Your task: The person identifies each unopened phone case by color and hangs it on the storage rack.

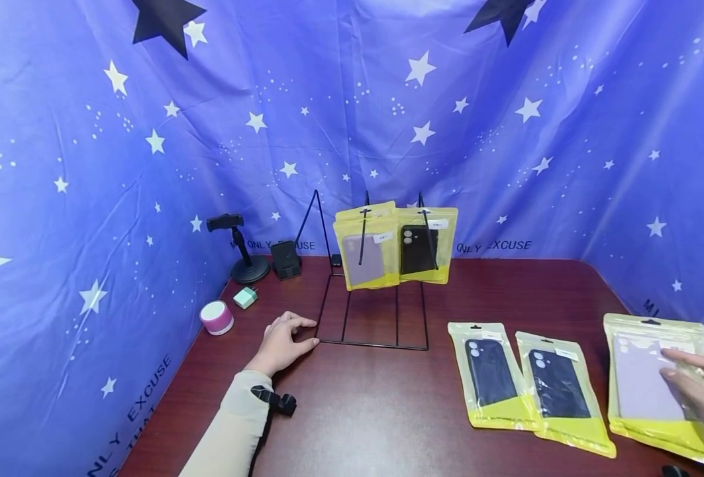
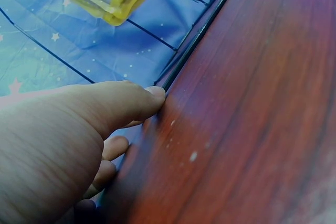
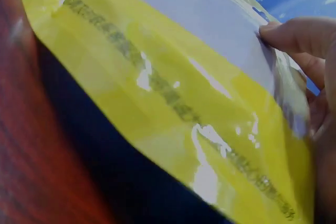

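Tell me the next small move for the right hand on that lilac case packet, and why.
Probably lift the lilac case packet toward the wire rack: the right hand pinches its edge, the left hand steadies the rack's base, and two packets hang there.

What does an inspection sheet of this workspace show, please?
Surface: dark red wooden table, bare in the middle.
Job's things: lilac case pack at the right edge; black wire rack carrying two packs.
Clutter: two dark case packs lying flat; pink speaker, charger, phone stand, black holder at the back left.
Hands: left hand rests on the table, fingertips at the rack's base; right hand pinches the lilac pack.
Cables: nothing seen.
Surroundings: blue star cloth on all sides.
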A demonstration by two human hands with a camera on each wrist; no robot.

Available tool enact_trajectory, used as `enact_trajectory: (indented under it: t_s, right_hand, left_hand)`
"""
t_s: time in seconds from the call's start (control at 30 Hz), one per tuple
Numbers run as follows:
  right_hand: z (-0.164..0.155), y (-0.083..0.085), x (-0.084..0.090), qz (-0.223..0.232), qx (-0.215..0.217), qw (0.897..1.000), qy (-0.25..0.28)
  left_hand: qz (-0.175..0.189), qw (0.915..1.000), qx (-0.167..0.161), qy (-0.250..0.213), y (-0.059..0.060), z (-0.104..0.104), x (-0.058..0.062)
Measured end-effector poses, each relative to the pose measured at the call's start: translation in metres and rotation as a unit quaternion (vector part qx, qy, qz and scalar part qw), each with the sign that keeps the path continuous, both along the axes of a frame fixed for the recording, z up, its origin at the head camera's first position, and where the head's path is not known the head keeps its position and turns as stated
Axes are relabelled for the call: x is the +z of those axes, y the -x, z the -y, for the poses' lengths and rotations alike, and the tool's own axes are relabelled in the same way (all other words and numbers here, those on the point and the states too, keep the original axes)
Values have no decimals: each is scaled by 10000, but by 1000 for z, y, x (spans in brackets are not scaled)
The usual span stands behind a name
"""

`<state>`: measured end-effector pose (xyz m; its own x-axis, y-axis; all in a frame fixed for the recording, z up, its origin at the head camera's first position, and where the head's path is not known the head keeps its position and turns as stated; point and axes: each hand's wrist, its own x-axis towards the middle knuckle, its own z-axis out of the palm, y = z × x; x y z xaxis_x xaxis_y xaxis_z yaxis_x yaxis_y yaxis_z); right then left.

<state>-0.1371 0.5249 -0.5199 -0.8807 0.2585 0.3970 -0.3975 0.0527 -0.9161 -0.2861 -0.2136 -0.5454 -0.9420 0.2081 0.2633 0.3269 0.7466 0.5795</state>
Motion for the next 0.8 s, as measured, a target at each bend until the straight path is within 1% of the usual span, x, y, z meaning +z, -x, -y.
enact_trajectory:
  t_s: [0.13, 0.33, 0.43, 0.57, 0.63, 0.7, 0.73, 0.8]
  right_hand:
    - [3, 3, 8, -337, 151, 9993, -81]
    - [20, 4, 30, -663, 411, 9966, 264]
    - [35, 7, 45, -812, 409, 9950, 412]
    - [56, 13, 65, -988, 233, 9941, 394]
    - [68, 14, 76, -917, -77, 9957, 80]
    - [80, 15, 85, -701, -584, 9941, -593]
    - [85, 16, 90, -552, -819, 9909, -912]
    - [95, 16, 97, -250, -1275, 9781, -1624]
  left_hand:
    - [-47, 10000, -20, -19, 0, -1, 0]
    - [27, 10000, 2, 17, 2, 0, -2]
    - [61, 10000, 19, 33, 2, 1, -3]
    - [84, 9999, 36, 43, 2, 1, -3]
    - [83, 9999, 34, 45, 2, 1, -3]
    - [83, 10000, 29, 42, 1, 1, -2]
    - [78, 10000, 21, 36, 1, 1, -2]
    - [77, 10000, 3, 19, 1, 1, -1]
